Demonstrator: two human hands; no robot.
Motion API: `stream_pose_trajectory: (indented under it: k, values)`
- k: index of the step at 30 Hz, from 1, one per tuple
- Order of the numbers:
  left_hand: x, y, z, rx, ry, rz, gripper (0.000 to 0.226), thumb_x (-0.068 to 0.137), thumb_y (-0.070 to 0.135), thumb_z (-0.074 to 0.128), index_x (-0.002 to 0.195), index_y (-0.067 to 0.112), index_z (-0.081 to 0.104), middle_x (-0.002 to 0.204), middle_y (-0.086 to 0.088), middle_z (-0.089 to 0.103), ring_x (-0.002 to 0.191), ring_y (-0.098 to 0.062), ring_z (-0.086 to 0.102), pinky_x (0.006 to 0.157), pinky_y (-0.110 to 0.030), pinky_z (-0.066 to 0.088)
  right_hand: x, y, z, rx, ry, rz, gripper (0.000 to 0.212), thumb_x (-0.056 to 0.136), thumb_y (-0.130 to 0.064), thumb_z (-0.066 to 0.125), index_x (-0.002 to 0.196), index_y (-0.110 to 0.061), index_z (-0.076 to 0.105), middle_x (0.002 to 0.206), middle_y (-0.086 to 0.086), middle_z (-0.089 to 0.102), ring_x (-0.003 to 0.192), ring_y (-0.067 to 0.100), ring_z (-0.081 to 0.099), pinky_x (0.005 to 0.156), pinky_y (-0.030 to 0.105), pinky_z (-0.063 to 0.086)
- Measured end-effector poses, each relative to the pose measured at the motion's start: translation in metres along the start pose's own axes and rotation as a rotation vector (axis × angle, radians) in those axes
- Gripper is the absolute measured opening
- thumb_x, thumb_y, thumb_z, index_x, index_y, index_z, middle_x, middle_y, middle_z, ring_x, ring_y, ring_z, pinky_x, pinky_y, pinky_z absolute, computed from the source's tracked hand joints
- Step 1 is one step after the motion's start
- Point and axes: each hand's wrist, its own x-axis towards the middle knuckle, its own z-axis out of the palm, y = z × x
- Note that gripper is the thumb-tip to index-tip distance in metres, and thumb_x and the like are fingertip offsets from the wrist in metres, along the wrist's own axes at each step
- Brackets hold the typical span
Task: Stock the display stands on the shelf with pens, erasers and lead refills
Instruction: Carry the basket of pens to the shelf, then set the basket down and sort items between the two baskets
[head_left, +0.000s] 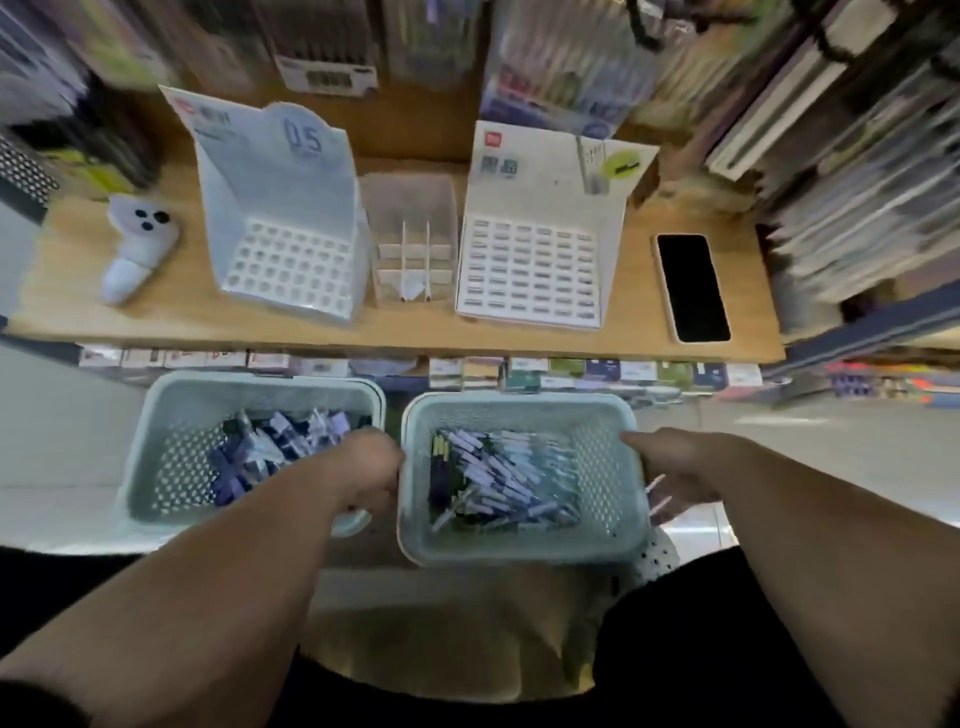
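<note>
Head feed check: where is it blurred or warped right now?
Head view: stock along the top and right edges smears with motion blur; the wooden shelf bows from wide-angle distortion; the hole-grid stand and slotted stand read fairly sharp; the left hand and right hand at the rim of the right basket are soft-edged.
</note>
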Motion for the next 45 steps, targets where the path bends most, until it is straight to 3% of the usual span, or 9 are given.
stream_pose_trajectory:
  k: [3,7,13,17,23,31,39,42,45]
  values:
    - [0.004,-0.006,0.014,0.506,0.123,0.097,0.03,0.092,0.022,0.06,0.116,0.006,0.068,0.117,-0.014,0.067,0.107,-0.031,0.063,0.089,-0.035,0.049,0.011,0.007,0.014,0.022,0.048,-0.046,0.045,0.103,-0.048,0.048,0.103,-0.006,0.061,0.106,0.02,0.063,0.095,0.044,0.069,0.082,0.057,0.057]
    - [0.006,0.004,0.031,0.317,0.173,0.03,0.034,0.099,0.004,0.046,0.13,-0.002,0.057,0.129,-0.019,0.061,0.109,-0.03,0.06,0.094,-0.034,0.049,0.038,0.023,0.039,0.067,0.203,-0.135,0.041,0.104,-0.044,0.045,0.117,-0.008,0.058,0.105,0.014,0.061,0.093,0.032,0.061,0.084,0.052,0.057]
    - [0.014,0.005,0.031,0.289,0.207,0.074,0.021,0.099,0.002,0.041,0.103,0.0,0.061,0.095,-0.013,0.056,0.09,-0.028,0.053,0.076,-0.033,0.042,0.059,0.024,0.049,-0.051,0.34,-0.224,0.028,0.106,-0.02,0.038,0.128,-0.008,0.051,0.114,0.014,0.054,0.099,0.032,0.056,0.061,0.034,0.051]
    - [0.012,-0.013,0.027,0.356,0.35,0.188,0.019,0.1,0.02,0.048,0.085,0.008,0.051,0.079,-0.007,0.053,0.072,-0.022,0.054,0.064,-0.033,0.043,0.054,0.02,0.052,-0.087,0.32,-0.243,0.023,0.106,-0.021,0.037,0.123,-0.012,0.05,0.118,0.015,0.056,0.105,0.036,0.058,0.079,0.055,0.06]
    - [0.004,-0.05,0.013,0.35,0.579,0.336,0.021,0.096,0.027,0.053,0.084,0.015,0.065,0.078,-0.006,0.068,0.073,-0.026,0.063,0.063,-0.031,0.048,0.047,0.016,0.061,-0.215,0.325,-0.266,0.04,0.102,-0.026,0.046,0.137,-0.007,0.046,0.13,0.018,0.057,0.113,0.037,0.059,0.094,0.054,0.055]
    - [0.01,-0.078,0.021,0.225,0.277,0.176,0.043,0.102,0.044,0.045,0.125,0.009,0.057,0.119,-0.013,0.063,0.103,-0.028,0.06,0.084,-0.032,0.044,0.037,0.022,0.08,-0.209,0.414,-0.274,0.052,0.098,-0.032,0.061,0.14,-0.005,0.048,0.132,0.02,0.06,0.113,0.037,0.06,0.099,0.047,0.052]
    - [0.025,-0.065,0.031,0.285,0.405,0.245,0.025,0.102,0.039,0.046,0.094,0.016,0.051,0.083,-0.001,0.058,0.072,-0.017,0.056,0.065,-0.031,0.041,0.043,0.002,0.076,-0.254,0.545,-0.194,0.052,0.094,-0.044,0.059,0.127,-0.005,0.048,0.106,0.014,0.059,0.082,0.034,0.062,0.059,0.042,0.06]
    - [0.031,-0.068,0.025,0.253,0.435,0.265,0.023,0.1,0.032,0.051,0.08,0.022,0.045,0.077,0.001,0.056,0.068,-0.014,0.054,0.063,-0.032,0.04,0.044,-0.003,0.083,-0.201,0.664,-0.201,0.061,0.089,-0.052,0.061,0.13,-0.008,0.046,0.121,0.016,0.056,0.101,0.04,0.06,0.08,0.048,0.058]
    - [0.039,-0.075,0.02,0.182,0.436,0.309,0.026,0.097,0.034,0.057,0.076,0.022,0.046,0.071,0.004,0.056,0.066,-0.013,0.055,0.059,-0.031,0.039,0.045,-0.006,0.106,-0.478,0.924,-0.483,0.062,0.09,-0.051,0.061,0.138,-0.014,0.045,0.133,0.015,0.047,0.12,0.037,0.048,0.098,0.047,0.045]
